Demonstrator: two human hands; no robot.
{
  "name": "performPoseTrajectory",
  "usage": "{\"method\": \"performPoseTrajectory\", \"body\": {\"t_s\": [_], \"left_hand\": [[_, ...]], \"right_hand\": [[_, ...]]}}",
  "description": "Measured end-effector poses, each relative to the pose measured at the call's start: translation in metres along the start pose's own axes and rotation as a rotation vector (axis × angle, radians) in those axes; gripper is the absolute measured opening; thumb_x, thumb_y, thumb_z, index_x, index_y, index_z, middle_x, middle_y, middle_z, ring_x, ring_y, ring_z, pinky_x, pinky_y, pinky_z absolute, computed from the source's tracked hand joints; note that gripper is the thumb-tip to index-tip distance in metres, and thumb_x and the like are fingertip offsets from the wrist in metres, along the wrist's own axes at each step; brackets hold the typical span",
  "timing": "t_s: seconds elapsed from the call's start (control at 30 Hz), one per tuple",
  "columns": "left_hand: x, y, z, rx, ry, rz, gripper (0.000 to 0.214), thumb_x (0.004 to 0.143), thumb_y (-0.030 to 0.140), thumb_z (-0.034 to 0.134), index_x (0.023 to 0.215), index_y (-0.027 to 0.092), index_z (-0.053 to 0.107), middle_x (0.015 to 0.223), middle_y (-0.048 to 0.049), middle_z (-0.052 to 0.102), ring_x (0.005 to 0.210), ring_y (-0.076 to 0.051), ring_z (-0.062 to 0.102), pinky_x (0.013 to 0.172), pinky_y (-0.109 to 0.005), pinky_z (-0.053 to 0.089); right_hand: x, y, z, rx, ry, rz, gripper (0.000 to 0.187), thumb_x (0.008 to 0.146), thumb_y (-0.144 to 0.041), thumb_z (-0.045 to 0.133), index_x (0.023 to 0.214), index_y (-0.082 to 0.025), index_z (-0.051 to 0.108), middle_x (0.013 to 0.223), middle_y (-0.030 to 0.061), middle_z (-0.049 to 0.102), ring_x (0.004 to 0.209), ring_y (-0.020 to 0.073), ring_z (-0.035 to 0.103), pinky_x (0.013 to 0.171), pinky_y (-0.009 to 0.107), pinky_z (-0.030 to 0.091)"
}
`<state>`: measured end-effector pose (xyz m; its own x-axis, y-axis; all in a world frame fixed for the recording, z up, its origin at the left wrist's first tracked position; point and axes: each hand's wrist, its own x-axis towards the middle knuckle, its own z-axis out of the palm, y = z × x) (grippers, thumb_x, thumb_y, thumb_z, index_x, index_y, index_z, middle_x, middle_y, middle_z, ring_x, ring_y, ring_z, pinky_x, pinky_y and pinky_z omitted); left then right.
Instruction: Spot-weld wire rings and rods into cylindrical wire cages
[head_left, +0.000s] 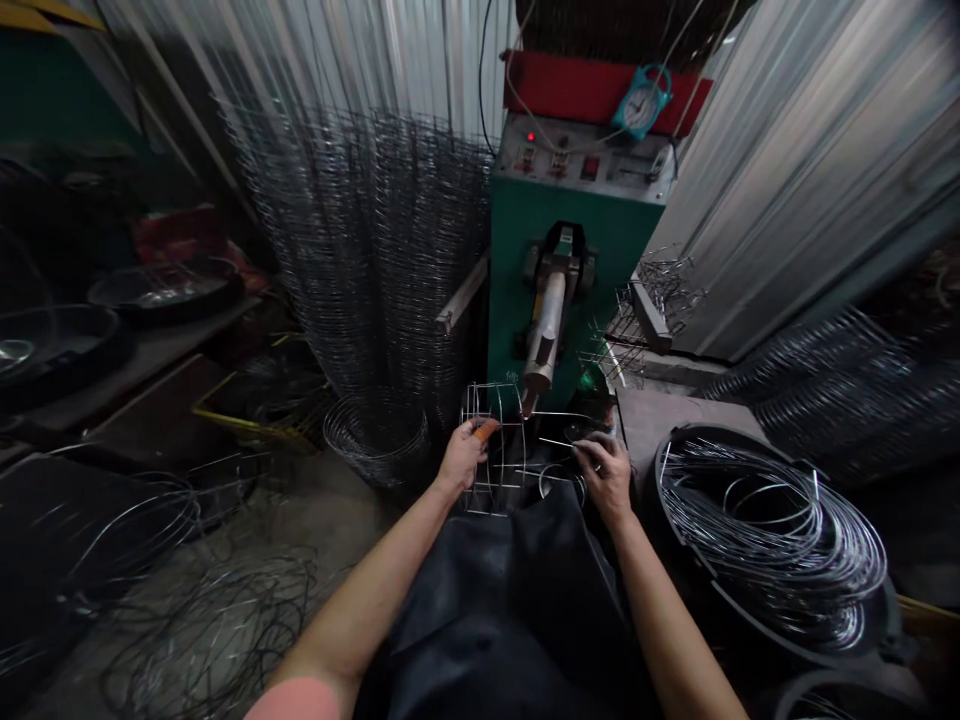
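Observation:
My left hand (463,456) is closed on the side of a wire frame (491,490), a cage of thin bent rods standing in front of the machine. Something orange covers its thumb or a finger. To the right, my right hand (606,470) pinches a thin metal wire (556,441) that points left toward the frame. Right above, between both hands, is the copper-coloured tip of the machine's electrode arm (541,350). The wire frame's right side lies close to that tip; whether they touch I cannot tell.
The green machine (510,260) carries switches, a red light and a blue clock (641,103). Tall stacks of wire rings (360,250) stand left. A black tub (664,470) of wire hoops sits right. Loose wire (217,630) litters the floor left. A dark apron (510,600) covers my lap.

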<state>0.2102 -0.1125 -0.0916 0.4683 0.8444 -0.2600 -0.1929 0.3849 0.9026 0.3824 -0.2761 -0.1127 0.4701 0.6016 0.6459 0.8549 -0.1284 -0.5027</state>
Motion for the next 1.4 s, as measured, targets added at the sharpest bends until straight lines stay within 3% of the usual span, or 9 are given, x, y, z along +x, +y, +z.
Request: {"method": "performPoseTrajectory", "body": {"t_s": [0.17,0.43,0.9,1.4], "left_hand": [[0.001,0.004,-0.001,-0.005,-0.036,-0.044,0.039,0.048,0.041,0.076,0.071,0.014,0.058,0.064,0.0023,0.053,0.045,-0.002,0.03,0.037,-0.015,0.017],[0.006,0.008,0.0,-0.07,-0.043,-0.101,0.041,0.044,0.036,0.079,0.071,0.014,0.057,0.07,-0.0006,0.058,0.045,-0.002,0.03,0.035,-0.014,0.015],[0.016,0.009,0.005,-0.057,-0.038,-0.099,0.037,0.046,0.033,0.078,0.069,0.014,0.057,0.069,0.0002,0.058,0.045,-0.002,0.032,0.035,-0.014,0.015],[0.038,0.014,0.009,-0.066,-0.041,-0.151,0.028,0.054,0.026,0.077,0.069,0.012,0.057,0.066,-0.0005,0.055,0.042,-0.001,0.031,0.034,-0.015,0.014]], "right_hand": [[0.037,-0.012,0.013,0.014,-0.121,-0.151,0.017,0.084,-0.035,0.054,0.081,-0.025,0.067,0.102,0.0063,0.059,0.098,0.0239,0.047,0.085,0.04,0.042],[0.045,-0.003,0.024,0.005,-0.228,-0.196,0.018,0.086,-0.035,0.05,0.081,-0.025,0.065,0.107,0.0044,0.062,0.097,0.0243,0.046,0.088,0.043,0.039],[0.053,0.004,0.024,0.036,-0.301,-0.087,0.018,0.083,-0.037,0.052,0.08,-0.026,0.066,0.11,0.0019,0.062,0.099,0.0252,0.046,0.088,0.044,0.039],[0.07,0.01,0.036,0.042,-0.314,-0.086,0.019,0.083,-0.038,0.053,0.078,-0.025,0.066,0.109,0.003,0.062,0.098,0.0245,0.045,0.087,0.043,0.04]]}}
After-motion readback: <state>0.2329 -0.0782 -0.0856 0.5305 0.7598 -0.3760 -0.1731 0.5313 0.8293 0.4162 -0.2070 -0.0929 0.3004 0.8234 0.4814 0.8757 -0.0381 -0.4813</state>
